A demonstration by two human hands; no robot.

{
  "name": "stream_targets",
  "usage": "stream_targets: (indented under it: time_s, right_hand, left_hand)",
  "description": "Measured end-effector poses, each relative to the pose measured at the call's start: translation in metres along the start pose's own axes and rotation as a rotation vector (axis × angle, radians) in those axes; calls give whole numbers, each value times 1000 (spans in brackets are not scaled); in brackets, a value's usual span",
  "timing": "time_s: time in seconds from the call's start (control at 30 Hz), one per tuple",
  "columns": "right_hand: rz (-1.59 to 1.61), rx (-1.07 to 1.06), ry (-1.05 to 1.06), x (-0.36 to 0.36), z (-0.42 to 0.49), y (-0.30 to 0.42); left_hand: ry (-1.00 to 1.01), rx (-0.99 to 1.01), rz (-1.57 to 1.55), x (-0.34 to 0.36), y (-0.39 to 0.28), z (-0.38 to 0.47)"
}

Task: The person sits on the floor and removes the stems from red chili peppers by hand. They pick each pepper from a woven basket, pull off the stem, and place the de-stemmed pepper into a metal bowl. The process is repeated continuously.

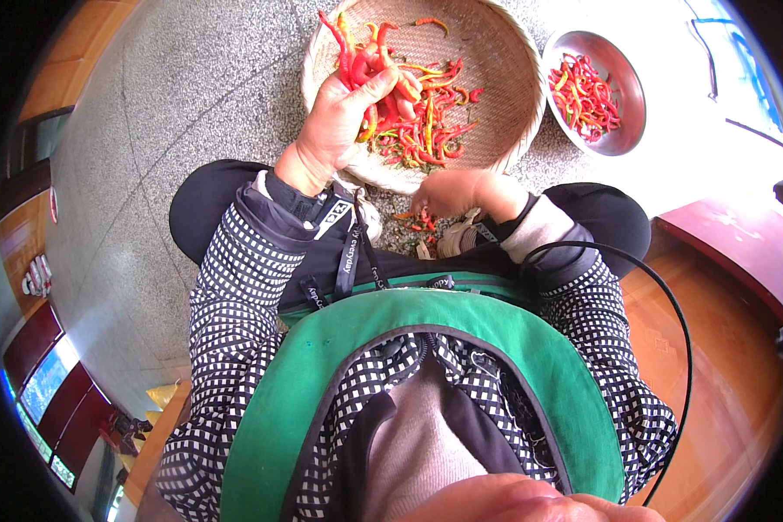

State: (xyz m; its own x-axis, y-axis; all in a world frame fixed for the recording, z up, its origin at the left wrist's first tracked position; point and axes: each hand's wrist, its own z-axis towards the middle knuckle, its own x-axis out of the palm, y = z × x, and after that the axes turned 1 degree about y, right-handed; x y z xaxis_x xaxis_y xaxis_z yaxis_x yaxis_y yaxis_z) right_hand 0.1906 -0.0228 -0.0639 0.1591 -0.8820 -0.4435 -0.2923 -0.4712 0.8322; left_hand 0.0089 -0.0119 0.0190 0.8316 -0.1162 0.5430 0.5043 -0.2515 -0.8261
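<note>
My left hand (349,114) is closed round a bunch of red chili peppers (346,55), above the left part of a round woven basket (509,85). More red and yellow-green chilies (430,140) lie in the basket under and beside that hand. My right hand (460,196), slightly blurred, is low at the basket's near rim. Its fingers point down over small red and orange chili pieces (421,222) on the floor between my shoes; whether it holds anything is hidden. A metal bowl (633,111) to the right of the basket holds many red chilies (581,98).
My bent knees flank the near side of the basket on a speckled stone floor (189,72). A black cable (675,300) curves past my right arm. A pink-topped piece of furniture (731,228) stands at the right. Wooden furniture lines the far left.
</note>
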Motion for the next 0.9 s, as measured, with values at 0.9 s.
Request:
stream_targets:
  time_s: [0.9]
  right_hand:
    - [1084, 145, -1569, -80, -68, -20]
  left_hand:
    - [-75, -115, 17, -11, 13, 3]
